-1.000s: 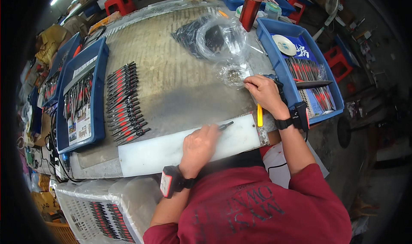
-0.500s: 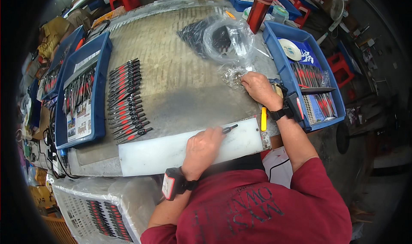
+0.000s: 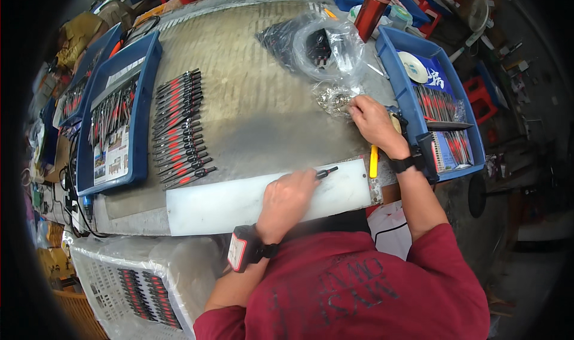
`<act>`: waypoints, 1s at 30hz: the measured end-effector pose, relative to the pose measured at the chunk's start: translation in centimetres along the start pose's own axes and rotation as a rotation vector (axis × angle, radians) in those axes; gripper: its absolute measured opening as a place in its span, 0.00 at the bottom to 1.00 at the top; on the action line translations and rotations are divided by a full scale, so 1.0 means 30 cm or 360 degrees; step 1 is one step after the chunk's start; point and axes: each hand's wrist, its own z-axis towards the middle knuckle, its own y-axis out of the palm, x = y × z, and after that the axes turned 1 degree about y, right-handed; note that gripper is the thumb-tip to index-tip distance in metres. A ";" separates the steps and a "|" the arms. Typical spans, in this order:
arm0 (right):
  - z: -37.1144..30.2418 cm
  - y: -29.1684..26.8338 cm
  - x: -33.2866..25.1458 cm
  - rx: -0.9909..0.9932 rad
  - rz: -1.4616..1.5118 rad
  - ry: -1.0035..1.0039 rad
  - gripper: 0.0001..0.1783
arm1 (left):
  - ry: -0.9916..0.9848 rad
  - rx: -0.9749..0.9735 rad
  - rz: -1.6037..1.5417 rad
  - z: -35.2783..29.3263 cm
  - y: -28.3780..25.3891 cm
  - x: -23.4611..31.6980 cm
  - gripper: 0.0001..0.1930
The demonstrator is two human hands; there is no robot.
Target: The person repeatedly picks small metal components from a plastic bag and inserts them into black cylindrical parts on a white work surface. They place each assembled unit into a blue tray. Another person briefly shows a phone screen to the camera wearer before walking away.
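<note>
My left hand [image 3: 289, 197] is closed around a slim black pen-like tool [image 3: 327, 172], whose dark tip sticks out past my fingers above a white board [image 3: 209, 208]. The rest of that tool is hidden in the hand. With its fingers pinched together, my right hand [image 3: 378, 124] is at the edge of a small clear bag of tiny metal parts [image 3: 333, 98]. Whatever lies between those fingertips is too small to make out. Left of the hands, a column of red-and-black pen-like tools [image 3: 179, 124] lies side by side on the table [image 3: 233, 59].
Blue trays stand at the left [image 3: 140, 154] and right [image 3: 394, 71], holding similar tools. Behind the small bag lies a large clear plastic bag [image 3: 323, 50], near a red cylinder [image 3: 372, 14]. A yellow-handled tool [image 3: 373, 160] lies by the board. A plastic-lined white crate [image 3: 161, 262] sits lower left.
The whole view has shifted slightly. My right hand has drawn a little to the right from the small bag. My left hand keeps its hold on the pen-like tool over the board.
</note>
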 end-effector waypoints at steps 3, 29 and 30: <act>-0.053 -0.044 -0.078 -0.0281 0.0379 0.0244 0.10 | -0.0001 0.0008 0.0000 -0.001 0.004 0.000 0.08; -0.187 0.023 -0.211 -0.0607 0.0257 -0.0207 0.07 | 0.0010 -0.0040 0.0141 -0.007 0.013 0.004 0.11; -0.188 0.025 -0.214 -0.0594 0.0245 -0.0203 0.07 | 0.0022 -0.0036 0.0153 -0.007 0.013 0.005 0.11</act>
